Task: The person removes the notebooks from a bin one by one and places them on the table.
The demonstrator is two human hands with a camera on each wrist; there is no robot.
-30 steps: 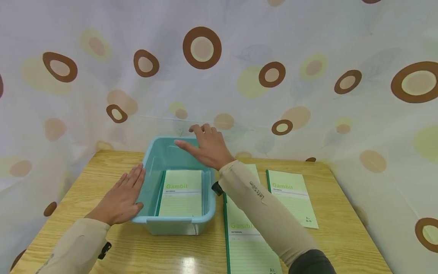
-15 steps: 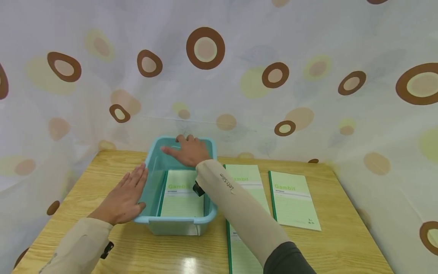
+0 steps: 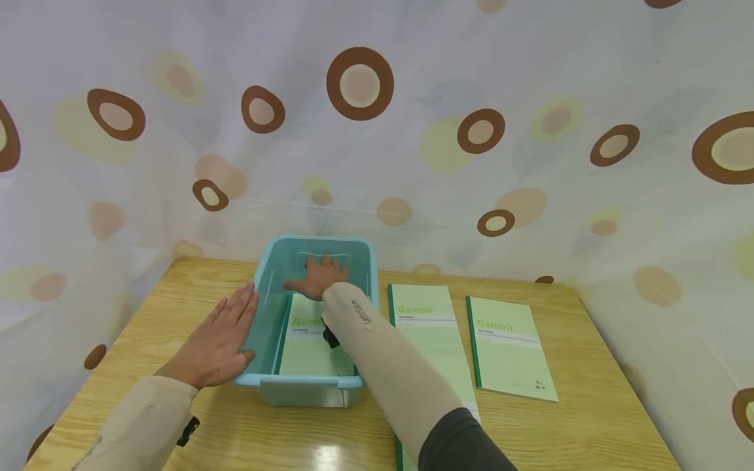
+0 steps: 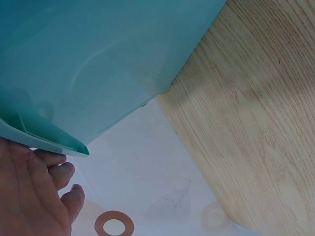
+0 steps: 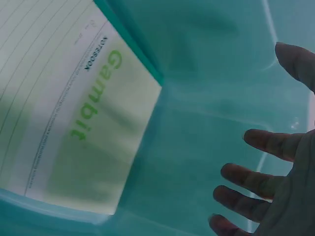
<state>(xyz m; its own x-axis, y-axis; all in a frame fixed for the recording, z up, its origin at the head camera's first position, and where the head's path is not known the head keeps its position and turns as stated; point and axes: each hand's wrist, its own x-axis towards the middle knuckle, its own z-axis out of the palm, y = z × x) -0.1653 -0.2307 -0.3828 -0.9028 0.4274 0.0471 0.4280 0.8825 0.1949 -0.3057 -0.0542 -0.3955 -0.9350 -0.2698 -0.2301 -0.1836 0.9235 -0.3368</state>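
Note:
A light blue plastic basin [image 3: 311, 391] stands on the table at centre left, with a pale green Gambit notebook [image 3: 312, 353] lying flat on its floor. My left hand [image 3: 215, 340] rests on the basin's left rim, fingers straight; in the left wrist view this hand [image 4: 34, 191] lies against the rim's underside. My right hand [image 3: 321, 276] reaches inside, above the far end of the notebook. In the right wrist view its fingers [image 5: 251, 182] are spread and hold nothing, apart from the notebook [image 5: 83, 113]. The right forearm covers part of the notebook and the basin's right rim.
Right of the basin, pale green notebooks [image 3: 427, 333] with green spines lie in a column, partly behind the right forearm. Another notebook [image 3: 511, 347] lies farther right. A patterned curtain [image 3: 412, 176] hangs behind the wooden table [image 3: 601, 405].
My right hand has moved left and down from above the basin's far right edge into the basin. The left hand has stayed on the left rim.

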